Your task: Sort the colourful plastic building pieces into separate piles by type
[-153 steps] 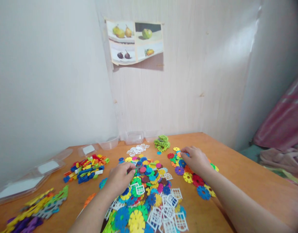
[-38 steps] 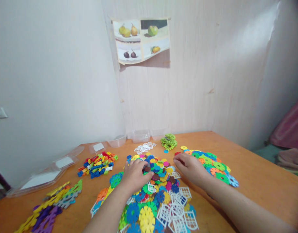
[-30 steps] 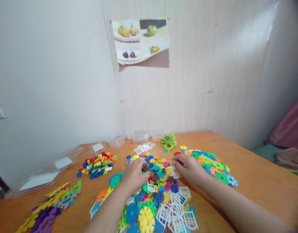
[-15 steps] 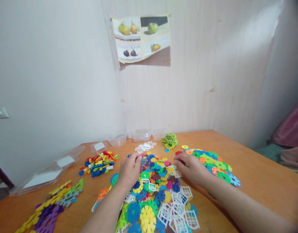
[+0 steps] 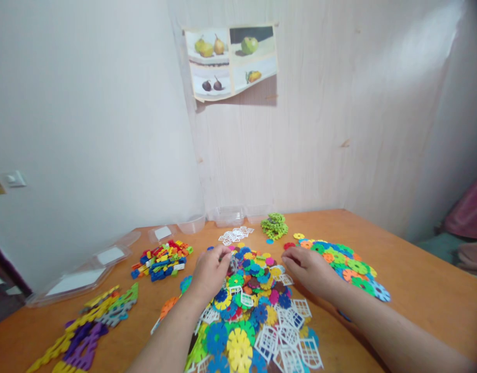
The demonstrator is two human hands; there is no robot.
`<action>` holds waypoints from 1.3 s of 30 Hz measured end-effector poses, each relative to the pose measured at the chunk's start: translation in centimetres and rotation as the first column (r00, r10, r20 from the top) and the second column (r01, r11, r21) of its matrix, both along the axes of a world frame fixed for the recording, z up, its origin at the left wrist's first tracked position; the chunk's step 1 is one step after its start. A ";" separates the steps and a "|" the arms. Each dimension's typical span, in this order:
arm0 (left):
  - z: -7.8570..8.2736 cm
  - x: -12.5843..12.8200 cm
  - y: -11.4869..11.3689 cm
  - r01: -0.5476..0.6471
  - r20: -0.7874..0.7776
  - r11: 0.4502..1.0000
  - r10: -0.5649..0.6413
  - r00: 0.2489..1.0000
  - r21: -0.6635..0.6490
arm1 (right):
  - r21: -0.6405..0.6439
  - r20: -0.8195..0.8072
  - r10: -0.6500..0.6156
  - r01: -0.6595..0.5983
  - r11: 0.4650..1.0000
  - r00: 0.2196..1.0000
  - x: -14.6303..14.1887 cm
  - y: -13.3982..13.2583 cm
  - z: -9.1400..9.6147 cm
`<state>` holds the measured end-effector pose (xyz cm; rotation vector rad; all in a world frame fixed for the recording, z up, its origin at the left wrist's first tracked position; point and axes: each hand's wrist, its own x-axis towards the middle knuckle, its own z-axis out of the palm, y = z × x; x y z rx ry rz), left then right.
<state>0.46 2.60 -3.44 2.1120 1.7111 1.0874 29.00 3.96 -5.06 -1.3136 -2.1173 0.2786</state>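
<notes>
Behind the central pile of notched discs (image 5: 257,280), by the panelled wall (image 5: 308,150), stand a rounded clear tub (image 5: 191,225), stacked clear tubs (image 5: 228,216) and another clear tub (image 5: 258,214); their contents cannot be made out. Flat clear plastic pieces (image 5: 77,282) with white panels lie left of the pile. It rests on an orange-brown table (image 5: 397,272), bricks (image 5: 164,260) to its left, green pieces (image 5: 275,226) behind. The left hand (image 5: 211,269) curls at the pile's far left edge; whether it pinches anything, I cannot tell. Right of the pile, the right hand (image 5: 310,267) has thumb and fingertips drawn together, grip hidden, beside a second disc heap (image 5: 350,265). Above the pile hangs a fruit print (image 5: 231,62).
</notes>
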 end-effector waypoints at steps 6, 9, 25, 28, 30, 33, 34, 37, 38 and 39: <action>0.8 0.3 -0.4 0.007 0.287 0.999 0.006 0.958 -0.045 | 0.009 -0.008 -0.008 0.008 1.000 1.000 0.1 0.1 -0.4; 1.2 -0.3 -0.4 -0.080 0.329 0.997 0.069 0.942 0.018 | 0.014 -0.002 -0.001 0.001 1.000 1.000 0.2 0.2 -0.6; 1.9 -7.0 0.8 -0.486 0.712 0.868 0.276 0.645 0.104 | 0.252 0.083 -0.138 0.113 0.961 0.987 -0.8 1.1 -2.0; 2.3 -7.1 0.6 -0.536 0.755 0.838 0.286 0.590 0.102 | 0.276 0.092 -0.098 0.069 0.959 0.991 -1.1 0.9 -2.0; 2.6 -7.3 0.4 -0.567 0.763 0.818 0.302 0.571 0.100 | 0.278 0.080 -0.079 0.054 0.959 0.994 -1.0 0.9 -2.0; 3.0 -7.9 0.2 -0.609 0.766 0.787 0.331 0.552 0.099 | 0.273 0.067 -0.069 0.048 0.961 0.995 -0.8 1.1 -2.1; 3.2 -8.3 0.0 -0.623 0.761 0.776 0.345 0.549 0.098 | 0.271 0.066 -0.069 0.049 0.961 0.995 -0.7 1.1 -2.2; 3.4 -10.0 -0.9 -0.675 0.729 0.732 0.410 0.549 0.097 | 0.256 0.076 -0.067 0.045 0.966 0.995 -0.6 1.3 -2.3; 3.4 -10.8 -1.4 -0.698 0.711 0.709 0.441 0.548 0.098 | 0.250 0.082 -0.065 0.042 0.967 0.995 -0.5 1.4 -2.3; 3.4 -11.7 -2.1 -0.723 0.688 0.683 0.477 0.546 0.101 | 0.245 0.089 -0.063 0.039 0.969 0.994 -0.5 1.4 -2.3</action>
